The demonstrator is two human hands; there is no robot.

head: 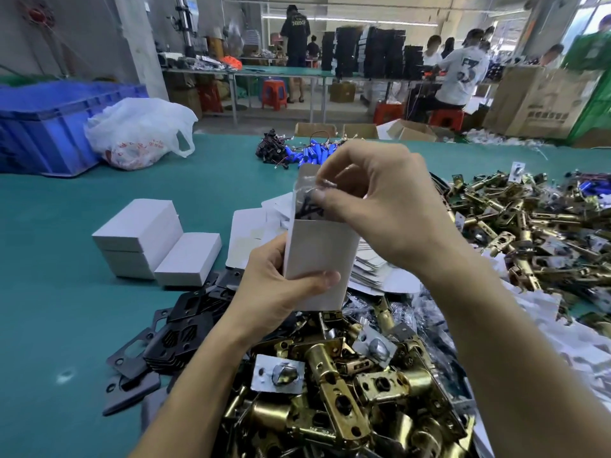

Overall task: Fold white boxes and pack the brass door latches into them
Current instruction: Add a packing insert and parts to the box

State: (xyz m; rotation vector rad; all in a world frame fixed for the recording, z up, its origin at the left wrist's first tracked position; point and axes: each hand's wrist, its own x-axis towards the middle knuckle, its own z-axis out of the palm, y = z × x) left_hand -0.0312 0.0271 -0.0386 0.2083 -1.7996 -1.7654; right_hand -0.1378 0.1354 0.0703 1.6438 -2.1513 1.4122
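Above the green bench, the left hand grips an upright white box with its top flap open. The right hand pinches a clear bag of dark screws at its mouth. Brass door latches lie heaped beneath.

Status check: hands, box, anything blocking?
Left hand grips open white box upright. Right hand pinches clear screw bag at its mouth. Brass latches heaped below; nothing blocking.
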